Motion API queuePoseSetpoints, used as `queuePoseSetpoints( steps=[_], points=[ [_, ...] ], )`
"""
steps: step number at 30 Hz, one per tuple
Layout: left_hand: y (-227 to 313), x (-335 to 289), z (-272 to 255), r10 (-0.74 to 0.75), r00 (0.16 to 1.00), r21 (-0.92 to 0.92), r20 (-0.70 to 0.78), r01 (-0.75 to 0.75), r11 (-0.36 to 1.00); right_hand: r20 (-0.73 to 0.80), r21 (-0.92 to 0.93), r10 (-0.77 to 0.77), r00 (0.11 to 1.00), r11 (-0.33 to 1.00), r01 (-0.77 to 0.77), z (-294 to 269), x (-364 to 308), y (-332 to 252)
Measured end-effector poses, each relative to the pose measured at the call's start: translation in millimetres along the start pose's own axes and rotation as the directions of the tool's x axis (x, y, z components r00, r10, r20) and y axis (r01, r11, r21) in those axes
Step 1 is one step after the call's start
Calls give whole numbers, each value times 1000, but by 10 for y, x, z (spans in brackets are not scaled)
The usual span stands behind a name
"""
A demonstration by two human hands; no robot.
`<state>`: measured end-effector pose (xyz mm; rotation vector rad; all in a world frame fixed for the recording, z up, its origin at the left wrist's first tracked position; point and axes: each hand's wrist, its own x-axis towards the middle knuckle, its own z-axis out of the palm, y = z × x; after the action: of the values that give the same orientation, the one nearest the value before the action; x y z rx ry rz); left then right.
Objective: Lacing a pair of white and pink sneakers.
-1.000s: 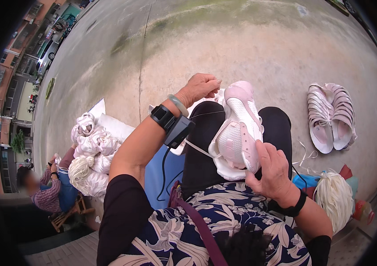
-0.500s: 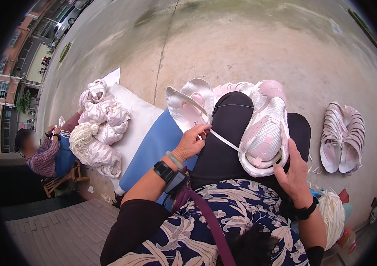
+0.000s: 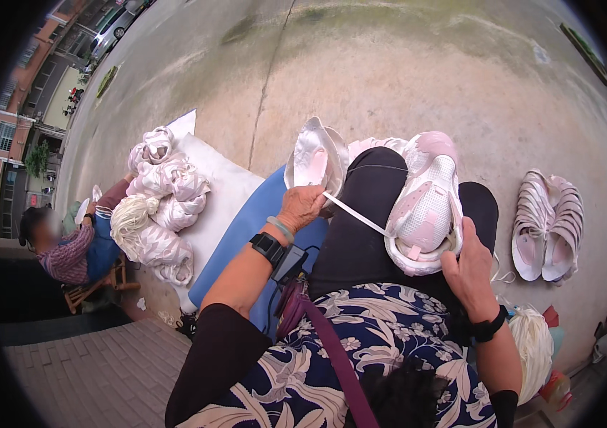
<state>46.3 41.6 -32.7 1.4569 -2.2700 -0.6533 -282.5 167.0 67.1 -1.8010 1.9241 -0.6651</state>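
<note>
A white and pink shoe upper lies across my lap, its toe pointing away and its collar toward me. My right hand grips its collar edge on the right side, thumb near the heel. From the shoe's left side a white shoelace runs taut across my thigh to my left hand, whose fingers are closed on it. Just beyond my left hand, another shoe upper stands with its pale inside showing. More pink uppers lie behind my knee, partly hidden.
A heap of bundled uppers and a hank of cream laces rest on a white sheet at left. Tied stacks of uppers lie on the right ground, above another lace hank. A seated person works at far left.
My left hand has drawn the shoelace to the left and slightly down, and the lace stays taut. The standing upper beyond it has shifted right and turned. My right hand keeps its grip.
</note>
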Motion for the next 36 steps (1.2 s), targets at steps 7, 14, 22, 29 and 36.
queuePoseSetpoints(
  steps=[7, 14, 22, 29, 36],
  points=[
    [398, 135, -681, 199, 976, 127, -93, -187, 974, -27, 42, 73, 997, 997, -72, -40, 9, 49],
    [1727, -105, -1495, 444, 895, 285, 30, -434, 855, -113, -147, 66, 991, 986, -83, -71, 55, 190],
    [1653, -39, -664, 358, 910, -126, 210, -337, 933, -161, -192, 66, 985, 977, -97, -7, 41, 339],
    [1649, 146, -325, 289, 936, -116, 199, -270, 956, -77, -242, 0, 997, 970, -19, 50, 151, 318],
    [1696, 295, -111, 268, 954, -99, 137, -256, 962, -47, -298, 13, 999, 954, -26, 20, 498, 229]
  ],
)
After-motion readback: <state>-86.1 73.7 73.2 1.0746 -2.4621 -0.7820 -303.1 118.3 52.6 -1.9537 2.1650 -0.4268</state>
